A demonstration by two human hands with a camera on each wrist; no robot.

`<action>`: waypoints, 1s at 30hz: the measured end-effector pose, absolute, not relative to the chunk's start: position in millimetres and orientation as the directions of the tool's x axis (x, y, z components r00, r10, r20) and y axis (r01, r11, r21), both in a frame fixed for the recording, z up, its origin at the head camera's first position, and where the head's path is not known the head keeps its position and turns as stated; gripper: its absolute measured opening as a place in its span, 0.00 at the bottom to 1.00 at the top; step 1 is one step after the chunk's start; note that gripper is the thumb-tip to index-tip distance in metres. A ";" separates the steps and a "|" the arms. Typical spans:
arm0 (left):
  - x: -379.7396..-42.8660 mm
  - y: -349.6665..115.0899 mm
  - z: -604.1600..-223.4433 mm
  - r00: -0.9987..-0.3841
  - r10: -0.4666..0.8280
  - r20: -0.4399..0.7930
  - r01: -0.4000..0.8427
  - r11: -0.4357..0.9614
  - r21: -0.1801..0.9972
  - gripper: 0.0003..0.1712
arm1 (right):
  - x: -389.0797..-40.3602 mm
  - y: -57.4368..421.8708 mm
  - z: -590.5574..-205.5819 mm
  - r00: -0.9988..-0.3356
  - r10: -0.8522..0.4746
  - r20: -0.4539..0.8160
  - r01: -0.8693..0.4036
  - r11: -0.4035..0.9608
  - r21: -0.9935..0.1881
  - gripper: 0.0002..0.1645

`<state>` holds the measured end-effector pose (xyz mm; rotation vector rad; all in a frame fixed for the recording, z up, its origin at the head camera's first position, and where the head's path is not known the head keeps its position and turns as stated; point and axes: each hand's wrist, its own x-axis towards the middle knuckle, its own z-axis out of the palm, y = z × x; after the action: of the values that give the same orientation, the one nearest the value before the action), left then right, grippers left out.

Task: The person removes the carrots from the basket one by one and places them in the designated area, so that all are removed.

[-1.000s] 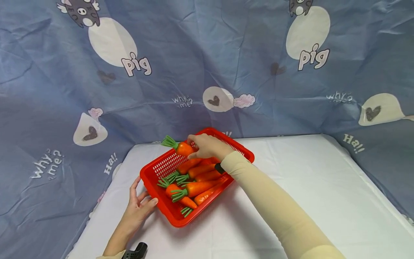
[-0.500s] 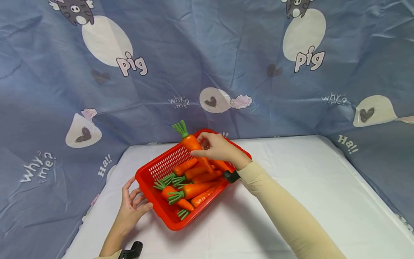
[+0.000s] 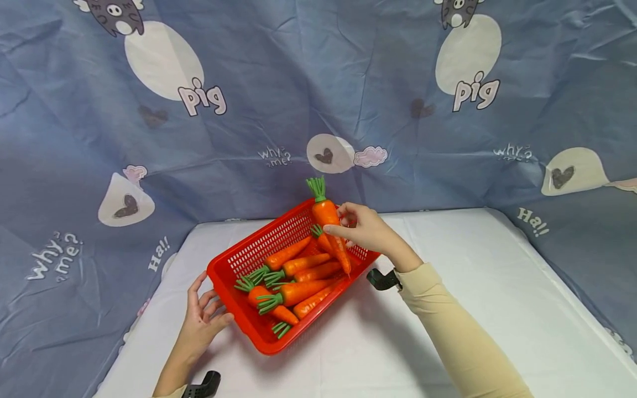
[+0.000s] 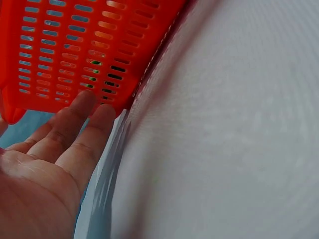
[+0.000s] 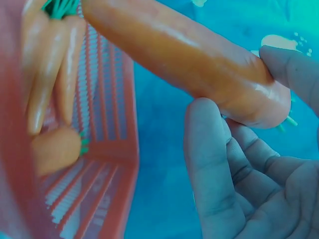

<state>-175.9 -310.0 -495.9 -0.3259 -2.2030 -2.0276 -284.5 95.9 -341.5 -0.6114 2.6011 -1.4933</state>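
Note:
Between the thumb and fingers of my right hand (image 3: 365, 226), a thick orange carrot (image 3: 325, 213) with a green top is pinched. It is tilted over the right part of a red plastic basket (image 3: 271, 347), green top up and tip pointing down. The right wrist view shows the same carrot (image 5: 194, 55) close up, thumb on one side and fingers on the other. My left hand (image 3: 199, 326) is at the basket's left end. In the left wrist view, its extended fingers (image 4: 82, 107) reach the slotted outer wall (image 4: 60, 55).
Several more carrots (image 3: 303, 290) lie in the basket, most with green tops toward the left. The basket stands at an angle on a white-covered table (image 3: 473, 265). Behind it hangs a blue printed cloth (image 3: 259, 110).
My right hand has moved right with the carrot, which has turned from nearly level to steeply tilted. Another carrot's green top now shows behind it. My left hand stays beside the basket.

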 end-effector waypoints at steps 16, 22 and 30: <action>-176.9 -309.0 -496.8 -0.971 0.059 0.234 0.238 0.088 0.967 0.64 | -289.8 168.0 -358.6 -0.965 -0.261 0.040 -0.157 0.444 -0.882 0.30; -177.0 -309.0 -495.6 -0.971 0.051 0.234 0.238 0.091 0.967 0.61 | -286.3 196.8 -365.2 -0.979 -0.204 0.020 -0.122 0.503 -0.856 0.33; -176.7 -307.1 -495.4 -0.975 0.052 0.217 0.220 0.056 0.974 0.58 | -280.3 228.8 -377.2 -0.989 -0.140 -0.037 -0.041 0.520 -0.853 0.35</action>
<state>-176.7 -307.1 -495.4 -0.2842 -2.1893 -2.0581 -280.3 228.8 -377.2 -0.1588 2.6491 -1.4830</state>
